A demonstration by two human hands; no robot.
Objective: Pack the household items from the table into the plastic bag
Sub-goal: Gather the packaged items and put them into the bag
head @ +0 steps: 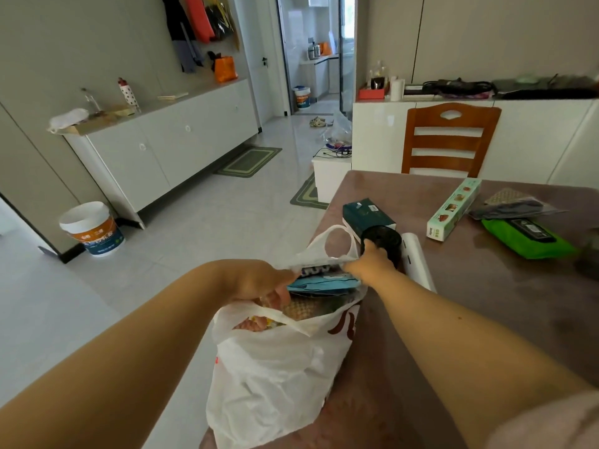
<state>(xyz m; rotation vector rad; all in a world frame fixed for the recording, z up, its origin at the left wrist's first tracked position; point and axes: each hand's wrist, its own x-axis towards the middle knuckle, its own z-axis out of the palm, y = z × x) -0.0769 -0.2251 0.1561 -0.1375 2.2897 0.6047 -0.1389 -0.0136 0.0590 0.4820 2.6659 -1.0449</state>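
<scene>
A white plastic bag (272, 377) stands at the table's left edge, holding several packets, among them a blue one (324, 283). My left hand (259, 283) grips the bag's near rim and holds its mouth apart. My right hand (372, 260) is closed around a black cylindrical container (384, 239) just beyond the bag. A white roll (418, 260) lies to the right of that container. Behind it sits a dark green box (366, 215).
On the brown table (486, 303) lie a long pale green box (453, 209), a green wipes pack (528, 238) and a dark packet (515, 205). A wooden chair (450, 137) stands behind the table. A paint bucket (90, 228) sits on the floor at left.
</scene>
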